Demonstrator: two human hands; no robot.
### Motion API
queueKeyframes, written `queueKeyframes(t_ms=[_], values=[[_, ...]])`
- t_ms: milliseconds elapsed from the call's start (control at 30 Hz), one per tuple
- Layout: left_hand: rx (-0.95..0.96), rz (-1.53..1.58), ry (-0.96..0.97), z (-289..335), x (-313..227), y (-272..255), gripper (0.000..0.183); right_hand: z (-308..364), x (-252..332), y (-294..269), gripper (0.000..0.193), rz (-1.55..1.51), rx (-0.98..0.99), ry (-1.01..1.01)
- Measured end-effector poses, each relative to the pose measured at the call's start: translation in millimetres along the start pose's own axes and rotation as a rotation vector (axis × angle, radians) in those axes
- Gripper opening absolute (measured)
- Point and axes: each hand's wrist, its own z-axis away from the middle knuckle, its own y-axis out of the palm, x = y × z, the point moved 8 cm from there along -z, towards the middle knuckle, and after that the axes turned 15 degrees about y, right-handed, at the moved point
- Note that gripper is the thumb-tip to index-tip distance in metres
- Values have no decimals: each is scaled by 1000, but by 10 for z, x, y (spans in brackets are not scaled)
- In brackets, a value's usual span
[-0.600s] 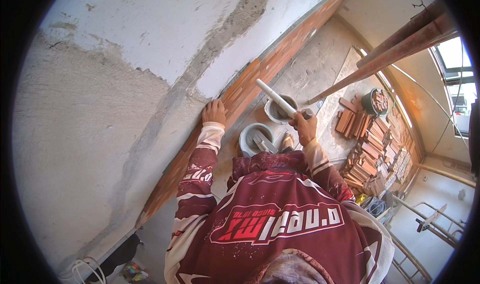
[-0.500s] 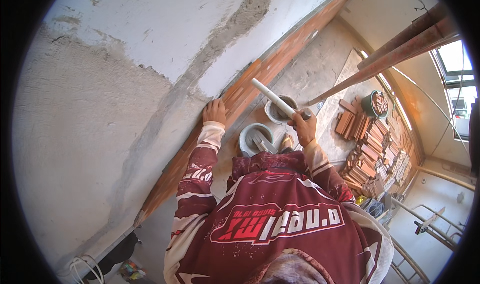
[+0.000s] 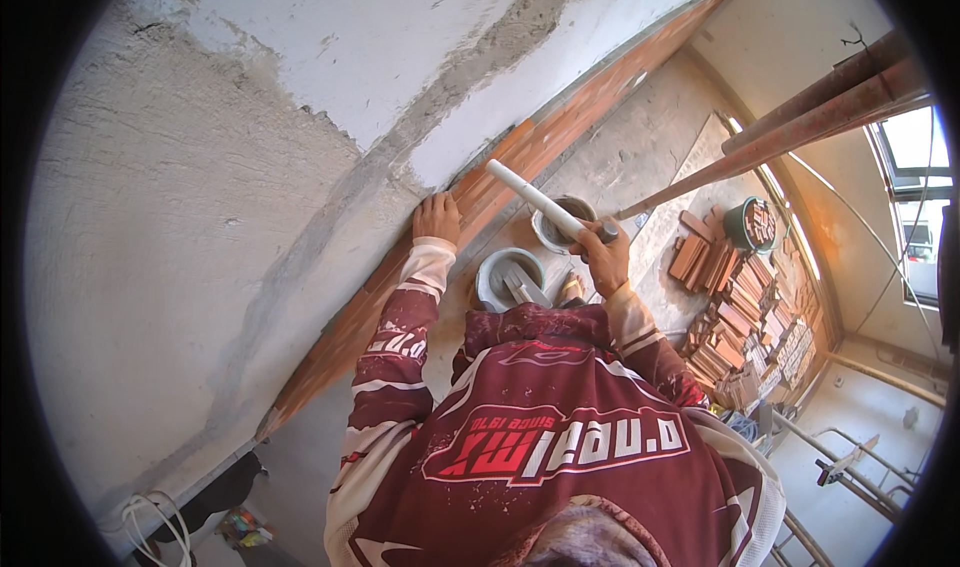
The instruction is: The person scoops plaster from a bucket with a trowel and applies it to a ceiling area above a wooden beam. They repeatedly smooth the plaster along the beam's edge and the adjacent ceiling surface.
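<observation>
My right fingers (image 3: 593,247) grip the handle (image 3: 608,231); white bar (image 3: 533,198) juts forward-left of them. I judge it light, stiff, best held by that handle. Left fingers (image 3: 437,212) lie unclenched on the bricks (image 3: 565,122).

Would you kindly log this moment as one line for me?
left hand: on brick-strip wall band | right hand: holding white rod-shaped tool | around: two buckets, piled brick pieces
</observation>
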Motion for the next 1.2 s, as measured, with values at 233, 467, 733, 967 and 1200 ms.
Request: queueKeyframes(t_ms=[233,467,733,967,1200], values=[[-128,122,-35,300,121,-246,31,82,25,-199,9,32,-66,29],[-267,249,-47,1022,199,-742,35,166,-144,-440,13,170,-127,152],[-92,581,-138,2382,-276,-148,14,175,-970,-941,11,345,-327,383],[-133,650,-319,2632,-27,-179,24,464,-1211,-758,10,340,-375,419],[-215,614,-180,2049,479,-755,28,322,-1347,-320,31,647,-164,400]])
